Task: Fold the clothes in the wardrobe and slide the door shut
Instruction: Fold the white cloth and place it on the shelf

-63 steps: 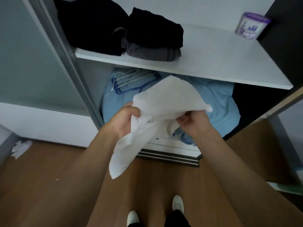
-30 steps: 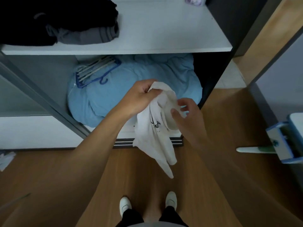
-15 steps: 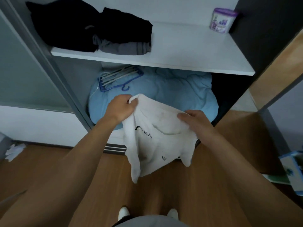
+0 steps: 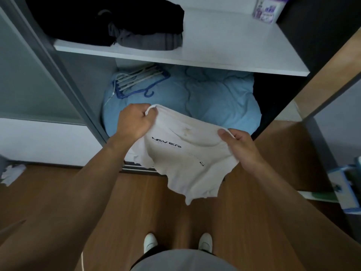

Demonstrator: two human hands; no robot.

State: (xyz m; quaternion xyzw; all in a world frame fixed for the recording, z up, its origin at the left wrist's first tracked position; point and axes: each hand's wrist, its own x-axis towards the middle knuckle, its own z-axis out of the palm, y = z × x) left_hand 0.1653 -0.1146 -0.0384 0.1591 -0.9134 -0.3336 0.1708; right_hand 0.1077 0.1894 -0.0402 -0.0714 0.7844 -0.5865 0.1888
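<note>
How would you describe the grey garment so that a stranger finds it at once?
Look at the white shelf of the open wardrobe. At its left end lies a dark pile; the grey garment sits at the bottom, under the black garment. Only it is grey, with darker stripes.

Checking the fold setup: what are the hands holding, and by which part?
Both hold the white garment by its upper edge: left hand grips one end, right hand pinches the other.
</note>
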